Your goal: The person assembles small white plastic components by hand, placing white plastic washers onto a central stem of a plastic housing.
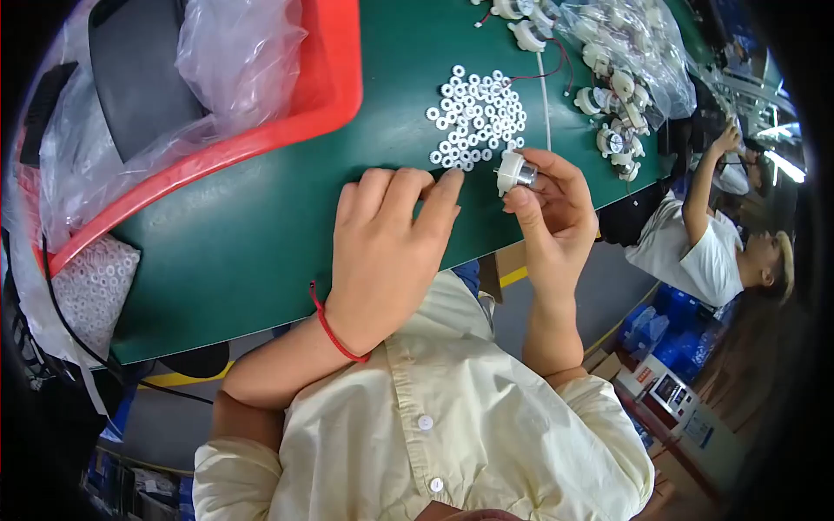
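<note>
My right hand holds a small motor with a white plastic cap between thumb and fingers, just above the green table's near edge. My left hand lies palm down on the green table, fingers stretched, fingertips touching the near edge of a pile of several small white plastic rings. A red cord circles my left wrist. Whether a ring is under the fingertips is hidden.
A red tray with clear plastic bags and a dark part sits at the back left. A bag of white-capped motors lies at the back right. A bag of white rings hangs at the left. Another person works at the right.
</note>
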The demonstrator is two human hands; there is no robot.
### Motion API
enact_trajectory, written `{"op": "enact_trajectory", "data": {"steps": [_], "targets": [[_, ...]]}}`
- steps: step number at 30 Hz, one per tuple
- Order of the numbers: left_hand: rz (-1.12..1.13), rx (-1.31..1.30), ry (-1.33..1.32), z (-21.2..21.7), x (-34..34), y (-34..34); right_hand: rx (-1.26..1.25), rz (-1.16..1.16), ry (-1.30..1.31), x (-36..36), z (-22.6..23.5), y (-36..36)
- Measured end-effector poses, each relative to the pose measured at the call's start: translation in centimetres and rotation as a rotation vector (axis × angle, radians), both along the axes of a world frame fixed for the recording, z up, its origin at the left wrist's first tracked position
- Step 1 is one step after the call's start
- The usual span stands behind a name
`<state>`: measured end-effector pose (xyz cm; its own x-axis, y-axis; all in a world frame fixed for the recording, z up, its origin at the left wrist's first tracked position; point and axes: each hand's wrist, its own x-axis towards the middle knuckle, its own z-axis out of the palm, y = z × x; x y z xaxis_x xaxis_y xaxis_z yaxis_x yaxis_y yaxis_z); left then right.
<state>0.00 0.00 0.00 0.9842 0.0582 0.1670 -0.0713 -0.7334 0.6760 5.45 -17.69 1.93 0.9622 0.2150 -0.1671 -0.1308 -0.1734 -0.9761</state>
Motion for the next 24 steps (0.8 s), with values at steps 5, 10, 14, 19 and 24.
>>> {"op": "enact_trajectory", "data": {"steps": [5, 10, 14, 19, 24], "targets": [[-0.050, 0.014, -0.093, -1.2, -0.2, 0.8, -0.114, 0.006, -0.240, -0.7, -1.8, 1.0], [-0.064, 0.093, -0.096, -1.5, -0.3, 0.7, -0.169, 0.051, -0.316, -0.3, -2.5, 0.5], [-0.077, 0.138, -0.109, -1.8, -0.4, 0.3, -0.228, -0.026, -0.347, 0.5, -1.7, 0.0], [-0.084, 0.149, -0.092, -1.1, 0.2, -0.9, -0.334, -0.002, -0.346, 2.5, -0.6, -3.3], [-0.111, 0.203, -0.043, -1.2, 0.8, -2.4, -0.366, 0.048, -0.336, 1.9, -1.4, -2.4]]}}
